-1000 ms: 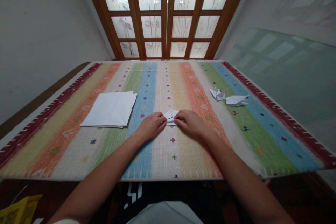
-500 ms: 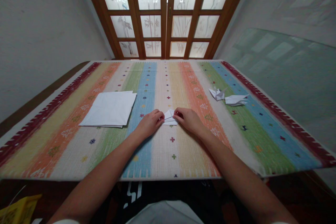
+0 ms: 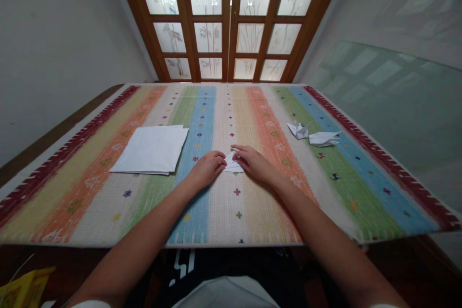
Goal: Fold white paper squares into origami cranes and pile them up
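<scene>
A small folded white paper (image 3: 233,166) lies on the striped tablecloth in front of me, creased into a pointed shape. My left hand (image 3: 210,166) pinches its left corner with thumb and fingers closed. Over the right side of the paper is my right hand (image 3: 250,160), its fingers bent and pressing on the upper part, the index finger reaching past the top edge. The fingertips hide both sides of the paper.
A stack of white paper sheets (image 3: 149,150) lies to the left. Two folded paper cranes, one (image 3: 299,130) with raised points and another (image 3: 324,138) flatter, sit at the right. The striped tablecloth (image 3: 224,211) covers the table. Wooden doors (image 3: 225,19) stand beyond it.
My right hand has shifted slightly left and up over the folded paper, its index finger now extended past the top. My left hand stays at the left corner.
</scene>
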`<state>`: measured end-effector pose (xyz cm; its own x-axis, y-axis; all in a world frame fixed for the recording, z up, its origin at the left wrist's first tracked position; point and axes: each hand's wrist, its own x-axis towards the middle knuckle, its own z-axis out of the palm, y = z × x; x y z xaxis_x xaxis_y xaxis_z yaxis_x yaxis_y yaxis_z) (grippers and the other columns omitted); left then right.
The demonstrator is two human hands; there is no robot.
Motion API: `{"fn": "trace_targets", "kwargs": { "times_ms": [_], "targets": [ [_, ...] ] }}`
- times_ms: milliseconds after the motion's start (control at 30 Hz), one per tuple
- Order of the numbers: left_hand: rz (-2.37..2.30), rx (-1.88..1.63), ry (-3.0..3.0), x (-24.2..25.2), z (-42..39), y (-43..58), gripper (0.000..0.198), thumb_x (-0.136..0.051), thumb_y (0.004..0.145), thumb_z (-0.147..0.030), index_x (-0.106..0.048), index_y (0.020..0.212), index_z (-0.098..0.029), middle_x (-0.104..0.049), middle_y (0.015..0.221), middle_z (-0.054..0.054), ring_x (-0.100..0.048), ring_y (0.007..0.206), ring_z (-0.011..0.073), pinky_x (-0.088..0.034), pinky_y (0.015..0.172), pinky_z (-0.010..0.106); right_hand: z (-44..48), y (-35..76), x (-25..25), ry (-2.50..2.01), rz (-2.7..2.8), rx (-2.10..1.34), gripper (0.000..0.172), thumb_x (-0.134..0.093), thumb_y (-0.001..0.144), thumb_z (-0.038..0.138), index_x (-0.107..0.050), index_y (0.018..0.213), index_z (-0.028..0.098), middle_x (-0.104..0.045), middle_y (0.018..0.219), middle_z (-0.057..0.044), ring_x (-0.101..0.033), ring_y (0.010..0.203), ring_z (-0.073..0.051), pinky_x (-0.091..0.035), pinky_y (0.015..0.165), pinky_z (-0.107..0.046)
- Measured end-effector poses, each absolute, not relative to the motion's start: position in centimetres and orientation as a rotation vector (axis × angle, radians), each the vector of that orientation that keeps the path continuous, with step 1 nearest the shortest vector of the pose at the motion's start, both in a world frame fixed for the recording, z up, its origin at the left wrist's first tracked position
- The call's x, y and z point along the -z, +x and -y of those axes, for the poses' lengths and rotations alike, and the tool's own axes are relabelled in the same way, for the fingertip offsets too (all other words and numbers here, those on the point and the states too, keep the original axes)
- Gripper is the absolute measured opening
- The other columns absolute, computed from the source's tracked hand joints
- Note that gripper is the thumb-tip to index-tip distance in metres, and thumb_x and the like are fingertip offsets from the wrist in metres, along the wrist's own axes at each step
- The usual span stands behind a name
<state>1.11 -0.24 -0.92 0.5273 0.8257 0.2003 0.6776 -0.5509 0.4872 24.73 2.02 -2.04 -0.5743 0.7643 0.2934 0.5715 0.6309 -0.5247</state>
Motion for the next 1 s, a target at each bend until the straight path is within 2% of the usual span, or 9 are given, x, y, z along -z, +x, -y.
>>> {"fn": "trace_targets", "kwargs": {
  "times_ms": [167, 367, 467, 767, 1000],
  "targets": [
    [-1.235, -0.606, 2.407, 0.8, 0.3, 1.1, 0.014, -0.064, 0.097, -0.012, -0.078, 0.100, -0.016, -0.076, 0.116, 0.011, -0.072, 0.106, 0.0223, -0.057, 0.102, 0.038, -2.1, 24.9, 1.5, -1.018, 2.394, -0.532, 0.022, -0.058, 0.102, 0.010, -0.077, 0.108, 0.020, -0.071, 0.138, -0.013, -0.067, 0.126, -0.022, -0.052, 0.110, -0.042],
    [-1.294, -0.600, 2.399, 0.3, 0.7, 1.2, 0.018, -0.067, 0.095, -0.013, -0.075, 0.110, -0.018, -0.076, 0.113, 0.009, -0.073, 0.102, 0.0225, -0.058, 0.096, 0.037, -1.4, 24.9, 0.2, -1.114, 2.387, -0.471, 0.022, -0.063, 0.101, 0.015, -0.075, 0.118, 0.022, -0.075, 0.122, -0.010, -0.071, 0.106, -0.021, -0.056, 0.092, -0.034],
    [-1.297, -0.582, 2.410, 0.4, 0.7, 1.3, 0.020, -0.066, 0.097, -0.014, -0.075, 0.113, -0.020, -0.077, 0.110, 0.008, -0.072, 0.101, 0.0227, -0.058, 0.095, 0.037, -1.4, 25.0, 0.3, -1.145, 2.393, -0.451, 0.020, -0.066, 0.099, 0.014, -0.077, 0.114, 0.022, -0.076, 0.116, -0.009, -0.071, 0.101, -0.021, -0.055, 0.087, -0.033],
    [-1.318, -0.522, 2.416, 0.1, 0.8, 1.2, 0.020, -0.062, 0.099, -0.016, -0.080, 0.106, -0.019, -0.078, 0.103, 0.010, -0.073, 0.096, 0.0234, -0.057, 0.090, 0.035, -1.9, 25.2, 0.8, -1.143, 2.425, -0.403, 0.016, -0.066, 0.100, 0.017, -0.082, 0.098, 0.019, -0.077, 0.107, -0.011, -0.067, 0.103, -0.024, -0.052, 0.092, -0.036],
    [-1.377, -0.445, 2.483, 0.3, 0.9, 1.4, 0.023, -0.058, 0.097, -0.015, -0.081, 0.097, -0.019, -0.076, 0.098, 0.010, -0.072, 0.087, 0.0223, -0.055, 0.081, 0.033, -1.8, 24.8, 0.8, -1.153, 2.426, -0.372, 0.016, -0.067, 0.099, 0.016, -0.081, 0.094, 0.020, -0.077, 0.104, -0.011, -0.065, 0.101, -0.024, -0.051, 0.093, -0.039]
  ]
}}
